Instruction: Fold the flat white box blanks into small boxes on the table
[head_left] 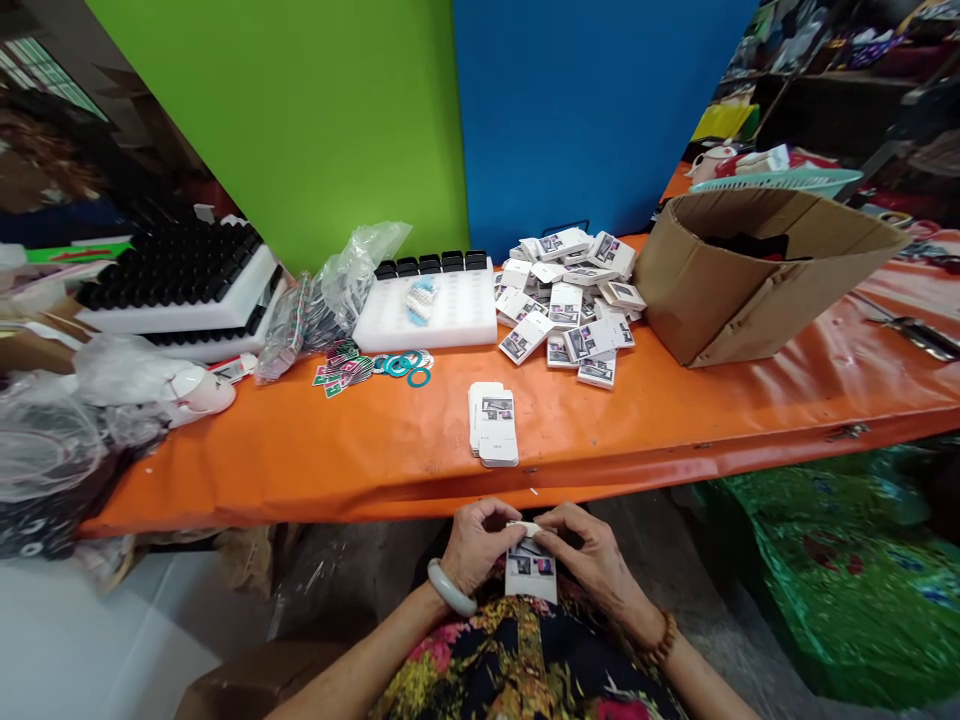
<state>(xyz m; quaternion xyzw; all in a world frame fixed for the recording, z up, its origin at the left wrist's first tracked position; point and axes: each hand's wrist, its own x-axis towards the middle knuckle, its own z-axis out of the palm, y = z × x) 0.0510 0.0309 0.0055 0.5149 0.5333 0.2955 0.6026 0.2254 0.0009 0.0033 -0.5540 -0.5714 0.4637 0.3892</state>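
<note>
Just in front of the table edge, over my lap, both hands pinch the top end of a small white printed box [531, 575]. My left hand [480, 545] grips its upper left corner with thumb and fingers, a pale bangle on the wrist. At the upper right corner, my right hand [589, 555] holds the same end, with a beaded bracelet on that wrist. The box's lower end shows dark product pictures and hangs free. A short stack of flat white cartons [495, 425] lies on the table straight ahead of my hands.
Behind the stack is a heap of small white boxes [574, 300], beside an open cardboard box [750, 290]. A white foam tray [450, 315] holds a row of black pieces. Teal rings [409, 365] and printed cards [343, 368] lie left. Filled foam trays [180, 315] stand further left.
</note>
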